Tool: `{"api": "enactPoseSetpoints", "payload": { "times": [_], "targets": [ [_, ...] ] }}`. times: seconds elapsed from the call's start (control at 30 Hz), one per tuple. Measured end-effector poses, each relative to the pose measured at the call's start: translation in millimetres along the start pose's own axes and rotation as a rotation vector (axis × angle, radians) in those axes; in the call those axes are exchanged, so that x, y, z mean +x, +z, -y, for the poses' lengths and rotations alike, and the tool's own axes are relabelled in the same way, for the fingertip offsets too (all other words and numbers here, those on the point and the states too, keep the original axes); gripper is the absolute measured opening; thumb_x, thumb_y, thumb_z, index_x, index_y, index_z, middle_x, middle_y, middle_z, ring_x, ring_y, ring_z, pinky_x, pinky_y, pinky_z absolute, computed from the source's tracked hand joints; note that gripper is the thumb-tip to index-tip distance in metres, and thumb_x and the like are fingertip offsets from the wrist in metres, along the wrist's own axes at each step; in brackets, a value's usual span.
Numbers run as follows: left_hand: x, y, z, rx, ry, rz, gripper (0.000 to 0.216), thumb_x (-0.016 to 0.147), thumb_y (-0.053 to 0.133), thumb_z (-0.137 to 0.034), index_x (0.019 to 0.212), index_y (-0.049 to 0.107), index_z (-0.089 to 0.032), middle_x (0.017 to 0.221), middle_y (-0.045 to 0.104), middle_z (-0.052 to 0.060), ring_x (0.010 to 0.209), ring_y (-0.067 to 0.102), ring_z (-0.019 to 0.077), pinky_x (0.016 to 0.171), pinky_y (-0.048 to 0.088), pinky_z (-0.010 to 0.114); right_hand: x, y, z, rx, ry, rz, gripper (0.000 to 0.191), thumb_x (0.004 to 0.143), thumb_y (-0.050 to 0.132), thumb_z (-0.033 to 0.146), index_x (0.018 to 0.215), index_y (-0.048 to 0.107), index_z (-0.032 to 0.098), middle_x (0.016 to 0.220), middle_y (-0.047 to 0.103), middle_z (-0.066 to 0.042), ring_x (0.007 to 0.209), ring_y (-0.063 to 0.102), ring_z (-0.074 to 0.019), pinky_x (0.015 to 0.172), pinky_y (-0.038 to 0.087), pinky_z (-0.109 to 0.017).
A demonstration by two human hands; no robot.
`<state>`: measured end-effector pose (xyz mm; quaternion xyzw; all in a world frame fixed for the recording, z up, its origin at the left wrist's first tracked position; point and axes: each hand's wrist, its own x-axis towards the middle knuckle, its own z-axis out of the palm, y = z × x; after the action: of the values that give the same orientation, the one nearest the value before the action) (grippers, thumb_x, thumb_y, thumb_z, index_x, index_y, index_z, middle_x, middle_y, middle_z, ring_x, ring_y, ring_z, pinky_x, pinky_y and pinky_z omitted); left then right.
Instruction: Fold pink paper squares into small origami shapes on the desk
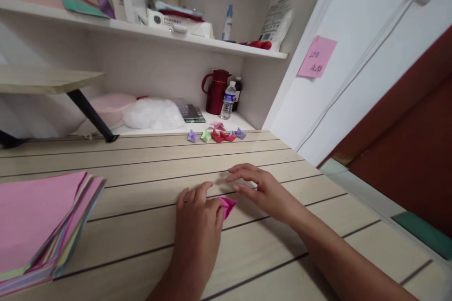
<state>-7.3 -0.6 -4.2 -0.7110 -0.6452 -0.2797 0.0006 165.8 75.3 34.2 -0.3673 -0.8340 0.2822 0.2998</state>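
Observation:
A small magenta folded paper boat [229, 207] is at the thumb side of my left hand [197, 225], low over the striped wooden table [282, 254]. My left thumb and forefinger pinch its left end, which they partly hide; the other fingers reach forward over the table. To the right of the boat is my right hand [259, 188], open and holding nothing, its fingers apart and pointing left. Farther back stands a row of small paper boats: a purple one [192, 136], a green one [205, 136], a red one [217, 137] and others.
Colored paper sheets [38, 221] are stacked at the left. A small raised shelf [45, 80] on black legs stands behind them. Beyond the table's back edge are a clear plastic bag [153, 114], a dark red jug [216, 93] and a water bottle [228, 102].

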Motion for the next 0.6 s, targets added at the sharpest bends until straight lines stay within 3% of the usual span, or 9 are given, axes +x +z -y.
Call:
{"api": "enactPoseSetpoints", "payload": {
  "times": [0.2,0.33,0.6],
  "targets": [
    [3.3,-0.6,2.8,0.039,0.007,-0.049,0.02,0.083,0.061,-0.014,0.083,0.076,-0.028,0.122,0.068,0.008,0.106,0.066,0.026,0.1,0.043,0.055,-2.2,-9.1,-3.6,0.094,-0.113,0.124,0.025,0.081,0.074,0.018,0.105,0.073,0.026,0.135,0.051,-0.009,0.133,0.046,-0.0248,0.106,0.043,-0.039],
    [2.9,-1.7,3.7,0.047,0.014,-0.06,0.021,0.083,0.061,-0.014,0.084,0.076,-0.028,0.119,0.07,0.007,0.104,0.067,0.0262,0.098,0.045,0.055,-3.2,-6.4,-1.0,0.049,-0.159,0.194,0.018,0.08,0.073,0.012,0.095,0.073,0.022,0.14,0.046,-0.009,0.13,0.049,-0.024,0.1,0.046,-0.034],
    [3.6,-2.6,4.6,0.014,0.02,-0.021,0.023,0.086,0.056,-0.015,0.088,0.076,-0.025,0.116,0.07,0.009,0.105,0.067,0.0262,0.094,0.048,0.051,-4.6,-9.2,10.1,-0.168,-0.257,0.236,0.022,0.082,0.067,0.007,0.092,0.074,0.026,0.135,0.054,-0.006,0.13,0.051,-0.0206,0.102,0.044,-0.033]
  ]
}}
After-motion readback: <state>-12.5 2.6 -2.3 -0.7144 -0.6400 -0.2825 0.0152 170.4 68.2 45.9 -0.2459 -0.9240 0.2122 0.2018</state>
